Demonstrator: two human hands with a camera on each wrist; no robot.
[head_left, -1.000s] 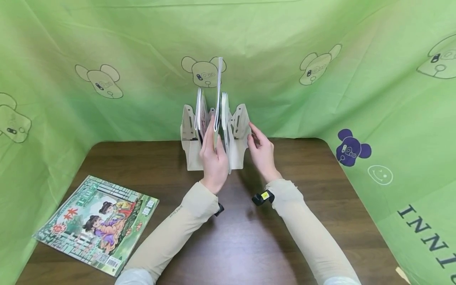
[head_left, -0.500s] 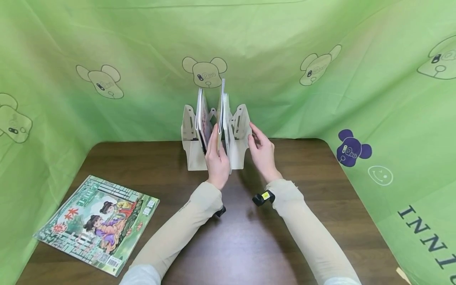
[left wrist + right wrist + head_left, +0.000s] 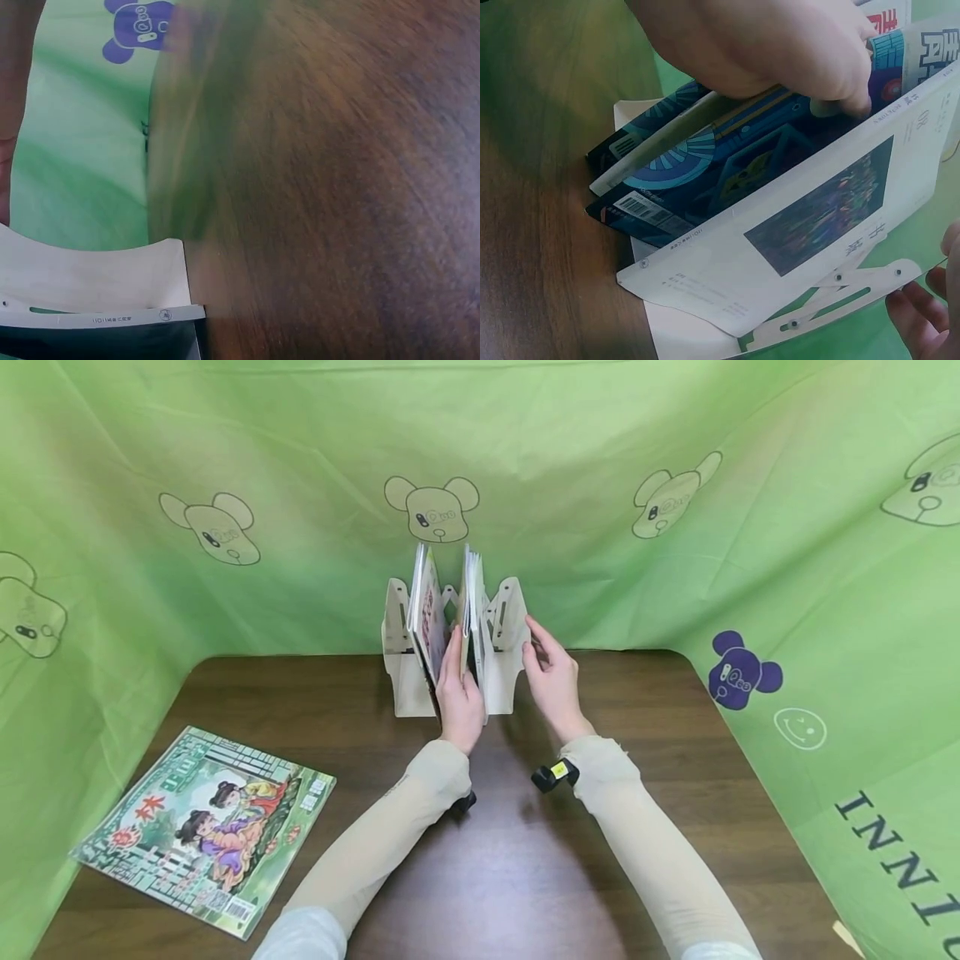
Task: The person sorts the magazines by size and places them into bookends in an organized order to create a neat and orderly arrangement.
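Observation:
A white book stand (image 3: pixel 417 689) with slotted side panels stands at the back of the table. My left hand (image 3: pixel 459 702) is inside it, gripping a dark blue magazine (image 3: pixel 735 154) that stands upright. Right beside that magazine is a white one (image 3: pixel 817 217) with a dark picture on its cover. Further left in the stand, another magazine (image 3: pixel 427 618) leans slightly. My right hand (image 3: pixel 553 683) pinches the edge of the stand's right panel; its fingers (image 3: pixel 915 311) show against the panel in the right wrist view. The left hand hides the lower middle of the stand.
A green illustrated magazine (image 3: pixel 217 835) lies flat on the dark wooden table (image 3: pixel 525 893) at the left. Green printed cloth (image 3: pixel 570 560) hangs behind and on both sides of the table.
My left hand has brought the dark blue magazine down and to the right, against the white one. The leftmost magazine shows more of its cover. My right hand keeps its place.

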